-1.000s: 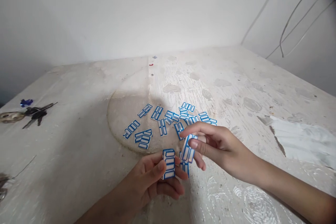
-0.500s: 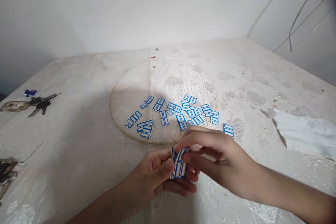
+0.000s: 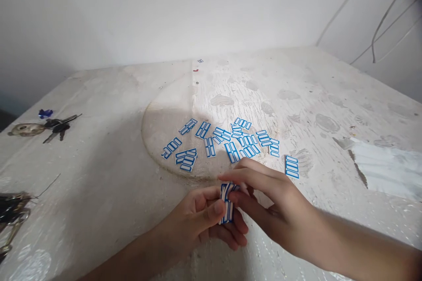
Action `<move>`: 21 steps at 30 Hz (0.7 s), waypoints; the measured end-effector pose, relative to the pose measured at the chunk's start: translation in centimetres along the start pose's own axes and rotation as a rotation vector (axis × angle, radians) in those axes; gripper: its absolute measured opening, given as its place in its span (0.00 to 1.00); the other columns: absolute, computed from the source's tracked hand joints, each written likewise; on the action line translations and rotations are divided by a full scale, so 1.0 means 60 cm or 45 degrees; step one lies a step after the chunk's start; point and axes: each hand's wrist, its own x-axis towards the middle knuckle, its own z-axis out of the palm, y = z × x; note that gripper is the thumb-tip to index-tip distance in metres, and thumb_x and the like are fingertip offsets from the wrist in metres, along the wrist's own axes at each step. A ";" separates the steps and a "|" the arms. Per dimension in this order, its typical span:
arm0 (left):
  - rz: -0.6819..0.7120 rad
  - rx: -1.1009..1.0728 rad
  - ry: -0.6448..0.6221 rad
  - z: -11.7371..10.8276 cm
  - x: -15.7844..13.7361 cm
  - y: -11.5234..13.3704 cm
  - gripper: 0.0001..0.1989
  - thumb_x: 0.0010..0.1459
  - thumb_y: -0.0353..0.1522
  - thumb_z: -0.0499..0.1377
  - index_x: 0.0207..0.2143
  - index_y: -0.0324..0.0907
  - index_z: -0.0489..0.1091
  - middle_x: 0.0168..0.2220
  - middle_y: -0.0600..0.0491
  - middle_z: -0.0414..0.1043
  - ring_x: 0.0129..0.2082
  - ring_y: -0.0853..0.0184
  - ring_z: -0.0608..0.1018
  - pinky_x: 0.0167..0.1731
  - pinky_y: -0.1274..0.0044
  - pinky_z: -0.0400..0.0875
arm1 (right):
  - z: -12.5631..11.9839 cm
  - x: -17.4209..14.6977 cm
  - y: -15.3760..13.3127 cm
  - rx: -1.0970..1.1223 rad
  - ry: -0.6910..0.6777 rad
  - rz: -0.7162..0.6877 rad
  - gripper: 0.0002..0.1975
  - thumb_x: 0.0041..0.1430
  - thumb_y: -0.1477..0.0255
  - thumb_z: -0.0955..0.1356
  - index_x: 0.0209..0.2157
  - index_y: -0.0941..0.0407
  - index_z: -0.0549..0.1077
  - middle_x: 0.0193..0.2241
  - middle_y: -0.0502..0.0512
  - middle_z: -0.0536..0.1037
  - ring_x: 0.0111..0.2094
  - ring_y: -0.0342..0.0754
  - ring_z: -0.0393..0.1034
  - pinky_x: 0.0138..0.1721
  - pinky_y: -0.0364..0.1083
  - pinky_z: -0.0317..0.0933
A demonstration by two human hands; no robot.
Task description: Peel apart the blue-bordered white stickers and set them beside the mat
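Observation:
Near the front of the table, my left hand (image 3: 209, 217) grips a small stack of white paper cards (image 3: 227, 210) printed with blue outlined bars, its thumb lying across their left side. My right hand (image 3: 267, 189) pinches the upper right of the stack between thumb and fingers, where a card's edge is bent. Its fingertips partly cover the top of the stack. Beyond my hands, several similar loose cards (image 3: 209, 147) lie scattered and overlapping on the table. One single card (image 3: 292, 167) rests just past my right hand.
A bunch of keys (image 3: 57, 127) with a tag lies at the left, beside a blue scrap (image 3: 45, 113). More metal items (image 3: 15, 215) sit at the lower left edge. White paper (image 3: 384, 167) lies at the right. The table (image 3: 115, 162) has a plastic cover and meets a wall.
The top card, bent away from the stack before, now lies closer to it, and the stack is turned more upright. The whole view has shifted slightly.

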 end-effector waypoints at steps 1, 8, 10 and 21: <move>-0.008 0.000 -0.005 0.000 0.000 0.001 0.18 0.51 0.42 0.61 0.35 0.36 0.70 0.30 0.50 0.72 0.27 0.70 0.76 0.28 0.81 0.69 | 0.000 0.000 -0.001 -0.005 0.003 0.005 0.16 0.61 0.81 0.60 0.46 0.50 0.67 0.34 0.49 0.66 0.34 0.40 0.66 0.32 0.40 0.63; -0.036 -0.047 -0.029 -0.001 -0.001 0.001 0.17 0.52 0.41 0.61 0.29 0.34 0.69 0.25 0.52 0.68 0.22 0.75 0.73 0.21 0.85 0.68 | 0.001 0.002 0.005 0.018 0.013 -0.008 0.16 0.61 0.82 0.61 0.47 0.51 0.68 0.35 0.50 0.65 0.33 0.40 0.65 0.31 0.41 0.61; -0.058 -0.054 -0.026 -0.002 -0.001 0.001 0.17 0.52 0.41 0.61 0.29 0.34 0.68 0.25 0.53 0.67 0.20 0.76 0.72 0.20 0.86 0.68 | 0.000 0.005 0.006 0.055 0.017 0.015 0.15 0.61 0.81 0.62 0.46 0.51 0.68 0.34 0.50 0.65 0.33 0.41 0.64 0.33 0.42 0.60; -0.054 0.090 -0.005 0.003 -0.004 0.000 0.21 0.55 0.45 0.56 0.31 0.34 0.69 0.28 0.47 0.72 0.24 0.69 0.75 0.25 0.78 0.71 | -0.016 0.014 0.002 0.300 -0.167 0.486 0.06 0.60 0.70 0.65 0.32 0.57 0.72 0.29 0.51 0.72 0.31 0.44 0.66 0.32 0.44 0.60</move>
